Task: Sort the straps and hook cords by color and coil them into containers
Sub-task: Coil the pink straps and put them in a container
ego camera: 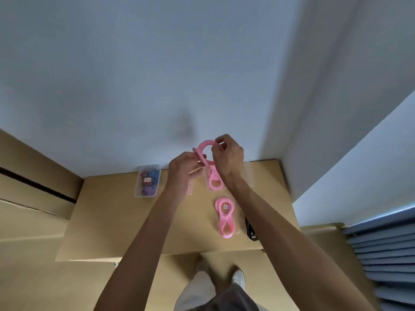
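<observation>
In the head view, the left hand (182,167) and right hand (226,157) both pinch a soft, light pink elastic strap (203,145), bent into an arc above the tan table (125,212), probably limp and best held near its ends.

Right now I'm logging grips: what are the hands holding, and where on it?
Both hands grip one pink strap: left hand at its left end, right hand at the right end of the arch.
</observation>
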